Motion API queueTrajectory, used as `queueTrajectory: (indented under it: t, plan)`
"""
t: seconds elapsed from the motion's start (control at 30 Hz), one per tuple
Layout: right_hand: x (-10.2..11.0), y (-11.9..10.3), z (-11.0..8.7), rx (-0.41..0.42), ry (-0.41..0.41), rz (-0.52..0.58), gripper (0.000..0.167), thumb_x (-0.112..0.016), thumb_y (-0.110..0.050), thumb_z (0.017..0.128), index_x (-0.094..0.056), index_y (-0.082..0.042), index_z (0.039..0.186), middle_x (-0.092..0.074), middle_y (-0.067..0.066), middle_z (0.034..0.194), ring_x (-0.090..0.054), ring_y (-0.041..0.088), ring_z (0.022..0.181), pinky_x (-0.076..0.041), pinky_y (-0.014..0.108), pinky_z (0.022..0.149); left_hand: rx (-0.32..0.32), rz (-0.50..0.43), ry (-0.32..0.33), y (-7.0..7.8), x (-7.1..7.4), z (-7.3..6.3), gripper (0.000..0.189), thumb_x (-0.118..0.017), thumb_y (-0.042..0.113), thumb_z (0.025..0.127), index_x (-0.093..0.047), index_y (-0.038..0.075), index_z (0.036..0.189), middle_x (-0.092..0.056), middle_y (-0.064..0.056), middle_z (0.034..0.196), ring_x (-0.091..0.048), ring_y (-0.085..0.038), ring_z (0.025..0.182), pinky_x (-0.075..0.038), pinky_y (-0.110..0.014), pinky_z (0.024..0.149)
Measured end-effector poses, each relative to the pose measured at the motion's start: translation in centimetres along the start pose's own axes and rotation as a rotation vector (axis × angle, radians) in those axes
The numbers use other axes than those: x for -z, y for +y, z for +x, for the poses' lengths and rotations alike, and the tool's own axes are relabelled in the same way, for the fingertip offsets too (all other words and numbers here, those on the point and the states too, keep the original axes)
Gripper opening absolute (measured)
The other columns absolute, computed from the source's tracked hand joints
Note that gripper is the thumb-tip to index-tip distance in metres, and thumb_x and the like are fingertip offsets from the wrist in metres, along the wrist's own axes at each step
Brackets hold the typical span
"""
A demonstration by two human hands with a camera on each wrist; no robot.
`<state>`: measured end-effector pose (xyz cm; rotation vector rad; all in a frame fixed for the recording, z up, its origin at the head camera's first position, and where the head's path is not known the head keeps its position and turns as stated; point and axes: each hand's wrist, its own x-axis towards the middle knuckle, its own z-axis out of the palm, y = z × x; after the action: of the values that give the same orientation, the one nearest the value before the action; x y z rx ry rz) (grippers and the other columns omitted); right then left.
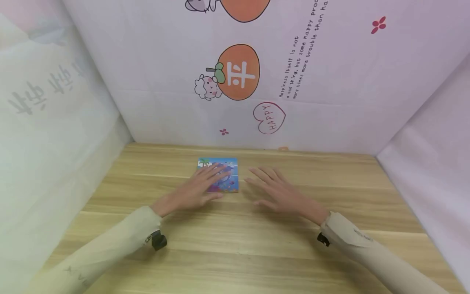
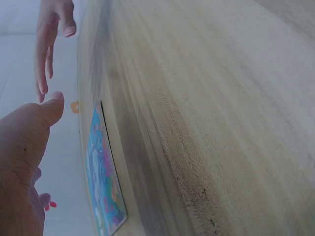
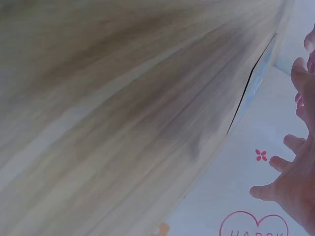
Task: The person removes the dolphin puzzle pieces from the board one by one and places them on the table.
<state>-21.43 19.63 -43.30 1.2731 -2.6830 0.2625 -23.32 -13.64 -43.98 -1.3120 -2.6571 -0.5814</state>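
Observation:
A flat square picture with a blue sea scene, a palm tree and a purple sea creature lies near the back of the wooden table. My left hand hovers above it with fingers spread, covering part of the picture in the head view. In the left wrist view the picture lies flat below the hand, with a gap between. To the right of the picture is my right hand, its fingers apart and holding nothing. From the right wrist the picture shows as a thin edge.
Behind the wooden table hangs a white printed cloth with orange fruit drawings and lettering. More white cloth stands along the left side and another sheet along the right. Each sleeve has a small black device at the wrist.

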Motion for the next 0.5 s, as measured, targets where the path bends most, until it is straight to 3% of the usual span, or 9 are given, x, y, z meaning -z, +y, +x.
queueTrajectory:
  t: [0.2,0.37,0.5]
  plan:
    - [-0.2,-0.2,1.1,-0.026,-0.032,0.04,0.074,-0.069,-0.045,0.1,-0.04,-0.015,0.162,-0.029,0.014,0.171,-0.029,0.041,0.155,-0.02,0.074,0.126,0.11,-0.175,0.072,-0.7,0.4,-0.1,0.065,-0.069,0.026,0.103,-0.042,0.011,0.16,-0.042,-0.015,0.164,-0.036,-0.038,0.153,-0.031,-0.065,0.126]
    - [-0.9,-0.1,2.7,-0.055,-0.046,0.055,0.075,-0.064,-0.045,0.104,-0.03,-0.02,0.166,-0.026,0.011,0.172,-0.028,0.037,0.156,-0.019,0.067,0.13,0.329,-0.258,0.106,-1.7,1.4,-0.1,0.059,-0.066,0.022,0.105,-0.044,0.007,0.157,-0.046,-0.016,0.16,-0.043,-0.038,0.148,-0.038,-0.061,0.124]
    - [-1.4,0.1,4.5,-0.051,-0.031,0.082,0.076,-0.066,-0.041,0.103,-0.03,-0.017,0.166,-0.03,0.011,0.17,-0.032,0.035,0.154,-0.027,0.063,0.128,0.509,-0.378,0.133,-2.4,2.2,-0.2,0.058,-0.063,0.022,0.106,-0.042,0.001,0.156,-0.044,-0.026,0.157,-0.045,-0.046,0.142,-0.042,-0.065,0.12]
